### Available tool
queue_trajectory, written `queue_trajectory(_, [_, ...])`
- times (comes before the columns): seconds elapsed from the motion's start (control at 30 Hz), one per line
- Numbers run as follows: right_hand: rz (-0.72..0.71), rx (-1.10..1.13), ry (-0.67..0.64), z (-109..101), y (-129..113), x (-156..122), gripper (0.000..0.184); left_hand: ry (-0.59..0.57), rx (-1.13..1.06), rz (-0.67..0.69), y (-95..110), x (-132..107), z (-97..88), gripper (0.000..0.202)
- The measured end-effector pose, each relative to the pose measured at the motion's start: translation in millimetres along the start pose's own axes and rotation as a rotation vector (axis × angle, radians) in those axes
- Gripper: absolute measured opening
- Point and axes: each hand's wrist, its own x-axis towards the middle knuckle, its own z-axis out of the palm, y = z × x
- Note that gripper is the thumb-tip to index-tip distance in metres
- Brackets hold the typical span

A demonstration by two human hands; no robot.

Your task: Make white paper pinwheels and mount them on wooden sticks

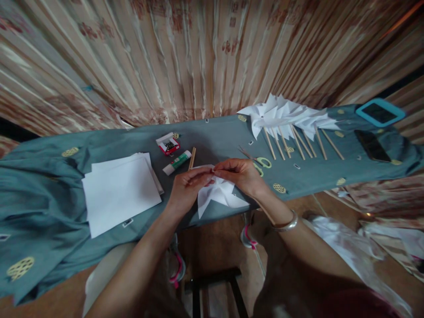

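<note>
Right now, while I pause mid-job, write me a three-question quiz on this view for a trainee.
1. True or false: the glue stick is standing upright.
2. What are the left hand and right hand fingering together?
A. The scissors
B. The folded white paper
C. The phone
3. Short answer: which wrist carries the silver bangle?

Key: 1. False, it lies on its side. 2. B. 3. The right.
</note>
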Motion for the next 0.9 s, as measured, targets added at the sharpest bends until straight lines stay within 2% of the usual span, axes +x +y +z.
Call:
queue_trajectory(0.07, [-0.031, -0.005, 0.062, -9, 0, 2, 0.025, 0.041, 0.136, 0.061, -1, 1, -6.4, 0.039])
queue_trajectory(0.13, [-0.058, -0.020, 0.129, -21, 1, 4, 0.023, 0.080, 0.436, 0.179, -2, 1, -15.1, 0.034])
queue_trajectory(0.23, [-0.052, -0.079, 0.169, -37, 7, 6, 0.023, 0.050, 0.814, 0.289, -3, -2, -25.3, 0.029])
queue_trajectory(0.3, [-0.033, -0.108, 0.161, -45, 11, 6, 0.025, 0.001, 0.916, 0.279, -4, -7, -27.1, 0.030])
queue_trajectory(0.43, [-0.013, -0.178, 0.157, -56, 17, 0, 0.024, -0.048, 0.931, 0.216, -5, -13, -22.6, 0.044])
queue_trajectory(0.57, [0.013, -0.347, 0.183, -66, 19, -11, 0.019, -0.089, 0.933, 0.179, -3, -15, -17.6, 0.058])
queue_trajectory(0.67, [0.096, -0.427, 0.101, -73, 20, -18, 0.019, -0.116, 0.916, 0.155, 0, -14, -13.8, 0.063])
queue_trajectory(0.8, [0.183, -0.314, -0.026, -74, 20, -23, 0.022, -0.117, 0.801, 0.099, 2, -13, -7.8, 0.075])
queue_trajectory(0.9, [0.225, -0.196, -0.077, -70, 18, -25, 0.025, -0.078, 0.631, 0.038, -2, -12, -4.6, 0.085])
